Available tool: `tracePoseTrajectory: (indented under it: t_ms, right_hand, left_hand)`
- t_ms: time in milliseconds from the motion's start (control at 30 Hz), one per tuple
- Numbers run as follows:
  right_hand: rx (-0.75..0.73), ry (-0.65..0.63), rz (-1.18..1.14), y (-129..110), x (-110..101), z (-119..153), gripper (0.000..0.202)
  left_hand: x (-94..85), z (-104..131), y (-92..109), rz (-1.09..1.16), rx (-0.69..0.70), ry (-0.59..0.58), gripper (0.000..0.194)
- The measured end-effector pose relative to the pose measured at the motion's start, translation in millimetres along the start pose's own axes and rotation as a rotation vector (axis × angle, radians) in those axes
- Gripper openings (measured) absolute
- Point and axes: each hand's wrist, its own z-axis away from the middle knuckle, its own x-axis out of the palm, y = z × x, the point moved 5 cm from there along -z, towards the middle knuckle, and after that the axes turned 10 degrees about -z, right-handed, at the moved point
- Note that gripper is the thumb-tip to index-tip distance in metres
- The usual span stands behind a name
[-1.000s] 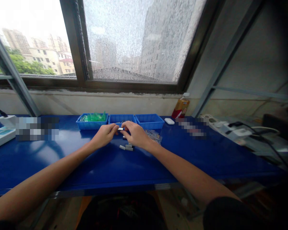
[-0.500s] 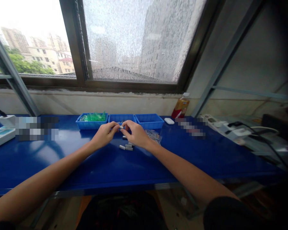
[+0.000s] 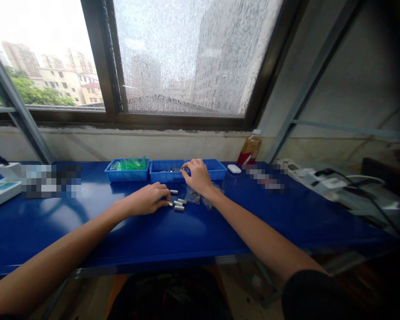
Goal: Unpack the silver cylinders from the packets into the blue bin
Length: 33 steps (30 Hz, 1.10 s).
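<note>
Several small silver cylinders (image 3: 179, 208) lie on the blue table. My left hand (image 3: 155, 198) pinches one of them, at the left side of the group, between thumb and fingers. Over the front edge of the middle blue bin (image 3: 166, 177) is my right hand (image 3: 195, 174), its fingers bent together around something small and mostly hidden. Small metal parts lie inside that bin. Clear plastic bags (image 3: 193, 196) with small parts rest below my right wrist.
A left blue bin (image 3: 128, 177) holds green plastic pieces, and a right blue bin (image 3: 216, 170) stands beyond my right hand. A white case (image 3: 234, 169), a bottle (image 3: 250, 150) and power strips (image 3: 2, 189) are around.
My hands have parted from the small piece they held together. My left hand has come down to the cylinders; my right hand has moved up and right to the bins.
</note>
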Motion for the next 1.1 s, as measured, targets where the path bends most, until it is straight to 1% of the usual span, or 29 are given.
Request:
tracePoseTrajectory:
  t_ms: [100,167,233,300,367,433,533,633,700,800,900,967,1067,1100]
  right_hand:
    - [0.010,-0.045,0.010,1.3,6.3,0.7,0.018]
    - [0.015,-0.040,0.006,1.0,7.0,1.4,0.021]
    - [-0.010,-0.024,-0.024,-4.1,4.4,2.5,0.023]
    - [-0.085,-0.044,-0.094,-16.1,1.2,4.8,0.022]
    - [-0.195,-0.118,-0.175,-32.7,0.0,8.7,0.019]
    - [-0.290,-0.192,-0.218,-48.1,0.3,13.4,0.017]
    - [-0.348,-0.234,-0.209,-59.9,2.1,17.3,0.015]
    - [-0.342,-0.213,-0.205,-60.2,2.0,16.9,0.012]
    - [-0.309,-0.182,-0.227,-56.9,0.4,15.3,0.012]
    - [-0.254,-0.160,-0.275,-52.1,-0.9,13.3,0.016]
    - [-0.230,-0.183,-0.309,-51.7,1.0,13.3,0.022]
    - [-0.216,-0.196,-0.320,-53.1,2.1,14.2,0.025]
    - [-0.181,-0.146,-0.366,-55.0,-0.8,15.6,0.016]
    - [-0.177,-0.122,-0.384,-55.8,-2.4,15.9,0.017]
  left_hand:
    - [2.1,-2.3,-10.5,0.010,-0.057,0.072,0.019]
    - [1.4,-3.2,-17.9,0.032,-0.114,0.135,0.019]
    - [0.5,-3.8,-24.8,0.085,-0.180,0.186,0.021]
    - [0.9,-4.1,-31.5,0.178,-0.257,0.209,0.025]
    - [2.3,-3.9,-37.1,0.287,-0.320,0.213,0.032]
    - [3.3,-3.7,-39.9,0.385,-0.336,0.213,0.037]
    - [3.6,-3.3,-40.9,0.497,-0.326,0.210,0.041]
    - [1.7,-2.5,-40.8,0.548,-0.342,0.248,0.042]
    - [-2.0,-1.6,-39.5,0.564,-0.338,0.329,0.038]
    - [-7.1,-0.1,-35.5,0.567,-0.308,0.440,0.026]
    - [-10.2,0.2,-29.5,0.510,-0.273,0.458,0.026]
    - [-12.7,0.6,-27.1,0.467,-0.278,0.468,0.022]
    - [-15.9,1.7,-28.2,0.435,-0.336,0.491,0.024]
    - [-16.2,1.9,-29.2,0.427,-0.357,0.496,0.026]
